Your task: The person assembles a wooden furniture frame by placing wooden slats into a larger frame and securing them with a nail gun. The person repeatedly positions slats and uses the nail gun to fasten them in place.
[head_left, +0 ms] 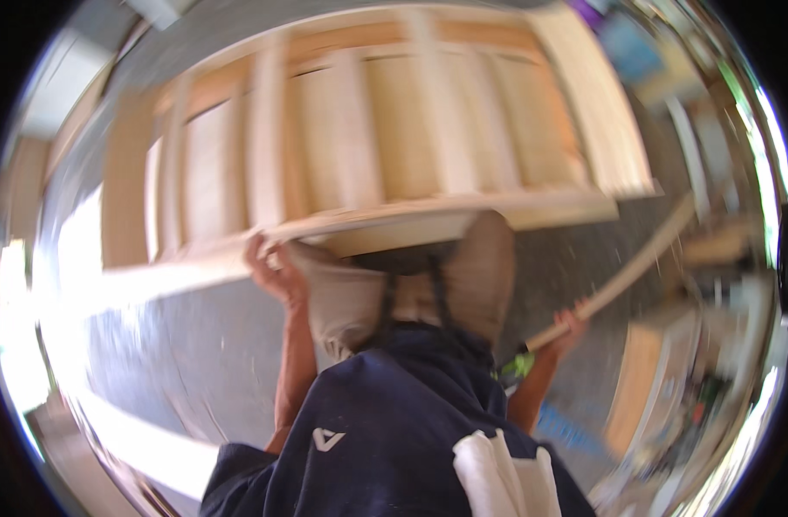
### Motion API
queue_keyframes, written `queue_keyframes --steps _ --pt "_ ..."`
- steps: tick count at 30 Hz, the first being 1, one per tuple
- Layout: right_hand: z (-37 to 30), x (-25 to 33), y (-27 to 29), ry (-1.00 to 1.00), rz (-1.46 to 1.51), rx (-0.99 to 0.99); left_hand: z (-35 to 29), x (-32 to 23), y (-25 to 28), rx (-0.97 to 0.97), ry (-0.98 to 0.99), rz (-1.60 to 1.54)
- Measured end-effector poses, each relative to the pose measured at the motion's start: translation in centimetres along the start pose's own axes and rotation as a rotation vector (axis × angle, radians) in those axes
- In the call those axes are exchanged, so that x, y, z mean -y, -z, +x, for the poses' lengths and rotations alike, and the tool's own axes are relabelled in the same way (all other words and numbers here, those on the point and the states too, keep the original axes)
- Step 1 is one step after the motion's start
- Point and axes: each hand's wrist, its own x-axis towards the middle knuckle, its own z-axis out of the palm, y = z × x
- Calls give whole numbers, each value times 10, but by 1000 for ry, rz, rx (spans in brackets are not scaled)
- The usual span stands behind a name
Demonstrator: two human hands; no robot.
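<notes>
We stand on a grey speckled floor, with bright light washing in at the left and blurred shelving and boards at the right. The view is motion-blurred throughout. A large pale wooden frame, built of long rails and upright slats, lies ahead of us above the knees. Our left hand is closed on the near edge rail of this frame, fingers curled over the top. Our right hand is closed around the lower end of a thin wooden strip, which runs up and to the right, apart from the frame. A white cloth shows at the dark blue garment below.
</notes>
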Motion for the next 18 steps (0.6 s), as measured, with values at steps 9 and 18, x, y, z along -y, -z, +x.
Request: queue_keyframes --steps 9,18 --pt "6 14 -145 166 -192 138 -239 138 248 -149 1002 695" --pt "-8 -4 -262 -161 -268 372 -479 26 281 150 1982 796"
